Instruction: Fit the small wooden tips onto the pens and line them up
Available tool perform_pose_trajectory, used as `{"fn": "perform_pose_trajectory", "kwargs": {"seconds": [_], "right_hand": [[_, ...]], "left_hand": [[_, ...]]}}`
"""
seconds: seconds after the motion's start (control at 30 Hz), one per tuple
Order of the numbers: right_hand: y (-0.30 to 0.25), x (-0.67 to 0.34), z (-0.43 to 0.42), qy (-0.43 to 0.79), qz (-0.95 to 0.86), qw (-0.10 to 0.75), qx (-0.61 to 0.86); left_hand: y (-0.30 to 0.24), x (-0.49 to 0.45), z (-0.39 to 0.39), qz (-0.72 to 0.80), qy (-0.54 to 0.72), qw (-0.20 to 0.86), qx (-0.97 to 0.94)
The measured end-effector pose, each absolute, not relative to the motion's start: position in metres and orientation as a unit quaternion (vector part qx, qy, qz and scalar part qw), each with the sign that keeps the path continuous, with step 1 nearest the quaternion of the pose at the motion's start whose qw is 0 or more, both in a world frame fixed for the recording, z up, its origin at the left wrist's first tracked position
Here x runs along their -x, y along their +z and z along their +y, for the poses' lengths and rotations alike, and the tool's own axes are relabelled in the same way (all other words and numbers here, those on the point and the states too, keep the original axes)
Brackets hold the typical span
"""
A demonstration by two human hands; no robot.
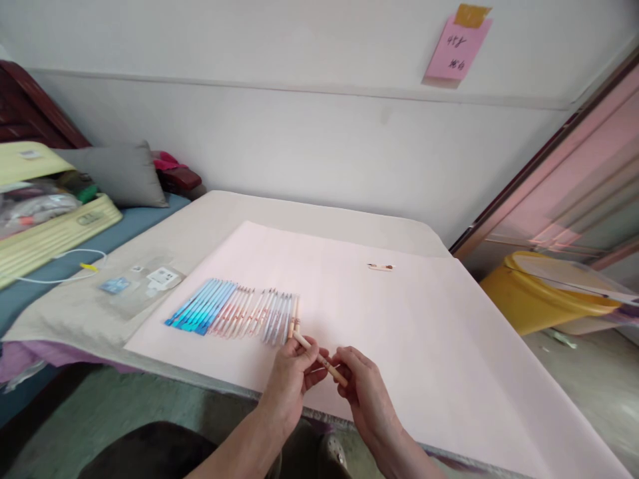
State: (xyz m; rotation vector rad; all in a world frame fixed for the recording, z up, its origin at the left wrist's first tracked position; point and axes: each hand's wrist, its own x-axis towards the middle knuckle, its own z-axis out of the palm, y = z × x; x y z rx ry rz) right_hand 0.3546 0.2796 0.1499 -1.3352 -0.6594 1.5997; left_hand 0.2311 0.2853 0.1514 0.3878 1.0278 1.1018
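Observation:
A cream-coloured pen with small markings slants down to the right between my hands. My left hand pinches its upper part between thumb and fingers. At the lower end, the curled fingers of my right hand close on the same pen. Just beyond my left hand lies a row of pens: blue pens at the left, clear pens with reddish-brown prints in the middle, greyish ones and a few beige pens at the right. My left hand partly hides the beige ones.
Pale pink paper covers much of the table. Small pen-like pieces lie farther back. Plastic packaging rests at the left, near a yellow-green box and grey pillow. A yellow bin stands right.

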Motion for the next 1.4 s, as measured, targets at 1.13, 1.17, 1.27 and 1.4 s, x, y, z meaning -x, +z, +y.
{"fn": "perform_pose_trajectory", "kwargs": {"seconds": [1.13, 1.17, 1.27, 1.4], "right_hand": [[0.149, -0.348, 0.272, 0.429, -0.618, 0.347, 0.560], [0.149, -0.348, 0.273, 0.454, -0.599, 0.353, 0.557], [0.151, -0.348, 0.275, 0.575, -0.494, 0.369, 0.537], [0.152, -0.350, 0.274, 0.775, -0.304, 0.349, 0.432]], "left_hand": [[0.164, -0.209, 0.303, 0.477, 0.623, 0.570, -0.243], [0.164, -0.209, 0.303, 0.472, 0.620, 0.576, -0.247], [0.166, -0.208, 0.303, 0.467, 0.611, 0.581, -0.265], [0.173, -0.209, 0.300, 0.466, 0.601, 0.585, -0.282]]}}
